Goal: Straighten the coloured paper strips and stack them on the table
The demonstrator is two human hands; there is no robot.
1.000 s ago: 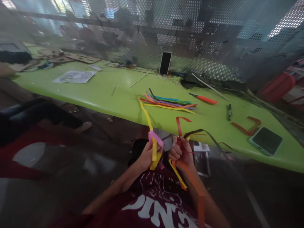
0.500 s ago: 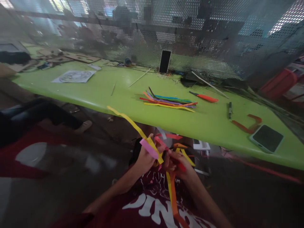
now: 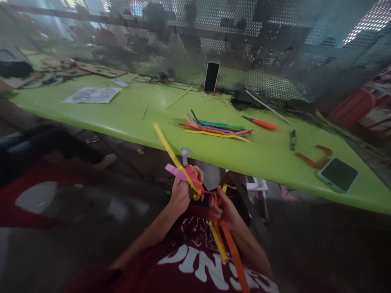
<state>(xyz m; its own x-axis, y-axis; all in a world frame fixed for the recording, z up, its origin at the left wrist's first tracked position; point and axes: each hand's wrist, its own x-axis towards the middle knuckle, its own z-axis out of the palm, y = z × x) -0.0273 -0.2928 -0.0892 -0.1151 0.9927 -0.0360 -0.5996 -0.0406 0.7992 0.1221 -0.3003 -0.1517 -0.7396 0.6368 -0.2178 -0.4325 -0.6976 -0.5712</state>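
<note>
Both hands are held over my lap, just off the table's near edge. My left hand (image 3: 182,191) is closed around a bunch of coloured strips: a long yellow strip (image 3: 167,146) sticks up to the left, with a pink strip (image 3: 175,171) and a red strip (image 3: 193,177) beside it. A thin red piece (image 3: 209,193) spans the gap to my right hand (image 3: 222,207), whose thumb and fingers pinch its end. Below the right hand an orange strip (image 3: 234,254) and a yellow strip (image 3: 218,242) hang over my shirt.
On the green table (image 3: 137,97) lie a pile of coloured strips (image 3: 218,129), an orange-handled tool (image 3: 262,123), a pen (image 3: 293,140), a curved orange strip (image 3: 314,160) and a phone (image 3: 338,175). Another phone (image 3: 211,77) leans upright against the mesh. A printed sheet (image 3: 93,95) lies left.
My hands have moved apart, stretching the thin red piece between them. The left hand has turned and risen slightly, its yellow strip now pointing more steeply up.
</note>
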